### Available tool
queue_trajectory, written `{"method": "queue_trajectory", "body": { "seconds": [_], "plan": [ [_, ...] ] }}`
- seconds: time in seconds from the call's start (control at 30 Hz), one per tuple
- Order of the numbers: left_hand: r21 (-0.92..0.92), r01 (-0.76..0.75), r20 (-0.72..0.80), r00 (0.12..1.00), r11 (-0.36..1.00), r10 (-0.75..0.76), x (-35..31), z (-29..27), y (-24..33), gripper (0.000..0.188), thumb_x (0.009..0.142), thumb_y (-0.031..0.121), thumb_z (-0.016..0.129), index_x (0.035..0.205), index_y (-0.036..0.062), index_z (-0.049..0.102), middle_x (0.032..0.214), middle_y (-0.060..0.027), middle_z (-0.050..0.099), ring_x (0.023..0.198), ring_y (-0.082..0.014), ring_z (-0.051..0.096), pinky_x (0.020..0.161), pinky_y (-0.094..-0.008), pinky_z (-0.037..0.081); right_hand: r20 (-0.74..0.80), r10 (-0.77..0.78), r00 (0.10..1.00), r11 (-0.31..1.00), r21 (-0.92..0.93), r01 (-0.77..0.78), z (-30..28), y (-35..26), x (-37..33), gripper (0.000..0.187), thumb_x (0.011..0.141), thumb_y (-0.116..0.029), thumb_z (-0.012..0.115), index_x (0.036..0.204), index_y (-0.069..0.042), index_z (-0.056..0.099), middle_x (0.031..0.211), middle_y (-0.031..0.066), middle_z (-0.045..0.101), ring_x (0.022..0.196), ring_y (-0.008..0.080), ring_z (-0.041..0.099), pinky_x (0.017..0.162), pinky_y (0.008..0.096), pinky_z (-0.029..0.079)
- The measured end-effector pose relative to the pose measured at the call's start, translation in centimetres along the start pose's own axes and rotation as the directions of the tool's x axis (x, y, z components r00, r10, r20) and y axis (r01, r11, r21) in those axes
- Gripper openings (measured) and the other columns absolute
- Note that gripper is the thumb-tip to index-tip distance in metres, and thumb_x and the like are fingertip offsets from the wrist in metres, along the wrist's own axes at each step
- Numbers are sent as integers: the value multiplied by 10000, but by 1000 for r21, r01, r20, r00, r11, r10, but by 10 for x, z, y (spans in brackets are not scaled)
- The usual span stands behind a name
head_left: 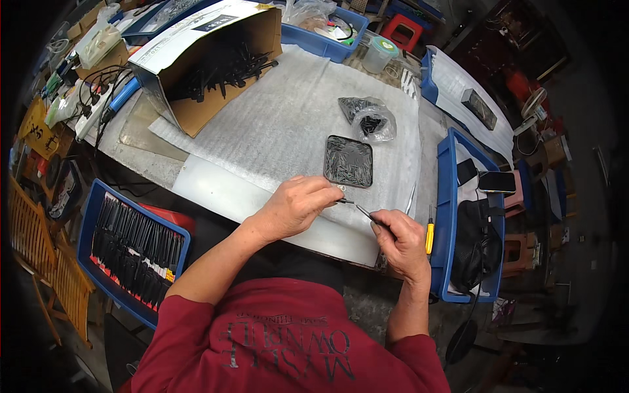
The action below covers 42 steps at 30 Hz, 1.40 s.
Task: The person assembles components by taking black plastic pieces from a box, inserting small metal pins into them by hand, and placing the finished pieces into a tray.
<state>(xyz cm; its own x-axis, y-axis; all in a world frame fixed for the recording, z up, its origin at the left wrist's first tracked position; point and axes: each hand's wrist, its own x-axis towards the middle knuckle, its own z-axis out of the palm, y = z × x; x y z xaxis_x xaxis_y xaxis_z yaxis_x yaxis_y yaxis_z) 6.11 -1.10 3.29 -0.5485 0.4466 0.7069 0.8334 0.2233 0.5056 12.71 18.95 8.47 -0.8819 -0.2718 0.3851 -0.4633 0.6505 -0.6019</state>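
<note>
Far left, blue bin (pixel 87 219); then box (pixel 196 116). Left hand (pixel 296 208) pinches small dark piece (pixel 344 201), between both hands, just nearside of black tray (pixel 371 164). Right hand (pixel 403 245) grasps silver rod (pixel 364 212), tip close to piece. Beside it, yellow tool (pixel 430 237).

1. Slim silvery rod (pixel 362 210): looks like metal, smooth with a bit of shine. Thin black stick (pixel 343 200): too small to call.
2. White rectangular foam sheet (pixel 288 111): matt, kinda crinkly.
3. White flat board (pixel 226 193): smooth, soft sheen, plastic-looking.
4. Clear crumpled bag (pixel 388 126): thin, glossy plastic.
5. Big open box (pixel 196 116): cardboard, matt brown inside, smoother white outside.
6. Long blue bin (pixel 446 219): smooth plastic.
7. Maroon shirt (pixel 282 304): soft matt cloth.
</note>
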Motion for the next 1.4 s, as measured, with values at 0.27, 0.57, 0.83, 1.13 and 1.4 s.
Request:
{"method": "queue_trajectory", "body": {
  "seconds": [0.27,0.57,0.83,1.13,1.4],
  "plan": [
    [123,-58,128,991,991,42,-1,-4,1,175,679,1,551,845,58,556,733,-39,546,670,-200,538,591,-303,394,168,-11,986,996,-82,26,-12,0,9,148,680,4,563,826,-18,572,627,110,518,542,230,529,496,314,415],
    [37,-12,155,988,999,6,-7,-3,-1,147,687,15,551,823,68,564,704,-27,546,655,-191,538,573,-304,387,272,125,954,971,166,-174,-13,9,11,131,692,-16,553,813,9,595,675,103,582,594,164,564,537,264,434],
    [36,-26,139,990,999,21,-9,-4,-4,135,695,24,552,821,73,569,715,-29,556,662,-194,544,575,-302,390,406,278,870,756,466,-459,-6,23,13,123,731,-41,541,814,36,589,601,-6,536,584,38,463,511,209,385],
    [226,-18,76,997,974,1,-10,-5,-2,221,622,8,540,823,95,565,703,2,536,647,-162,536,564,-287,379,265,223,938,965,78,-251,-2,2,22,101,720,-44,543,798,7,583,628,128,559,558,176,545,520,277,412],
    [332,-53,27,999,942,47,-14,-2,-2,185,633,48,527,806,105,564,651,23,477,590,-140,474,550,-265,352,207,202,957,976,37,-214,3,0,20,101,702,-28,544,785,7,589,637,134,563,565,201,556,527,285,417]
  ]
}}
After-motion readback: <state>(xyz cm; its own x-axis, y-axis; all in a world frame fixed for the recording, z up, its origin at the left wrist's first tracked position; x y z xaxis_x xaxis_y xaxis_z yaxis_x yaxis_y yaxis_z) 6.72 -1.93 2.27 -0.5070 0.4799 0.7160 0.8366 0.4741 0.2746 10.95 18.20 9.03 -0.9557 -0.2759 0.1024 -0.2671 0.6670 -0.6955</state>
